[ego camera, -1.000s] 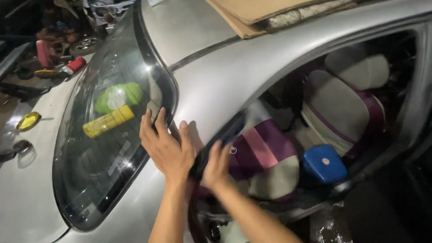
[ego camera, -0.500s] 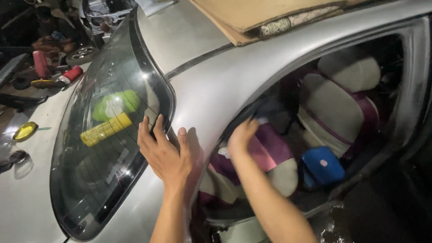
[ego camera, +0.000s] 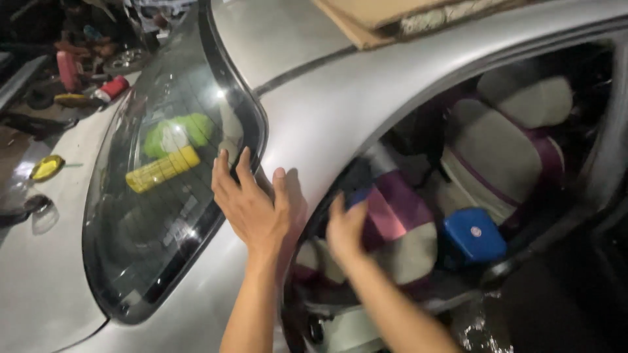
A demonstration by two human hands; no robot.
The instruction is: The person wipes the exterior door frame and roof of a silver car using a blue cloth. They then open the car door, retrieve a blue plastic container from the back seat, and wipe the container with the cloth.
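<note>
My left hand (ego camera: 254, 204) lies flat, fingers spread, on the silver rear pillar (ego camera: 327, 124) of a car, right beside the black edge of the rear window (ego camera: 157, 196). My right hand (ego camera: 345, 229) hovers blurred at the front edge of the open door frame (ego camera: 418, 111), fingers loosely apart, holding nothing. Behind it inside the car is a purple, pink and cream seat cover (ego camera: 399, 225). A blue box (ego camera: 472, 235) sits on the seat further right.
Behind the glass lie a yellow bottle (ego camera: 163, 168) and a green and white item (ego camera: 176, 134). Cardboard (ego camera: 386, 16) rests on the roof. A yellow dish (ego camera: 47, 167) sits on the boot lid; red canisters (ego camera: 69, 68) and clutter stand beyond.
My right hand left the door-frame edge, rose and then dropped back near the pillar. My left hand stayed flat on the pillar. The camera shifted slightly.
</note>
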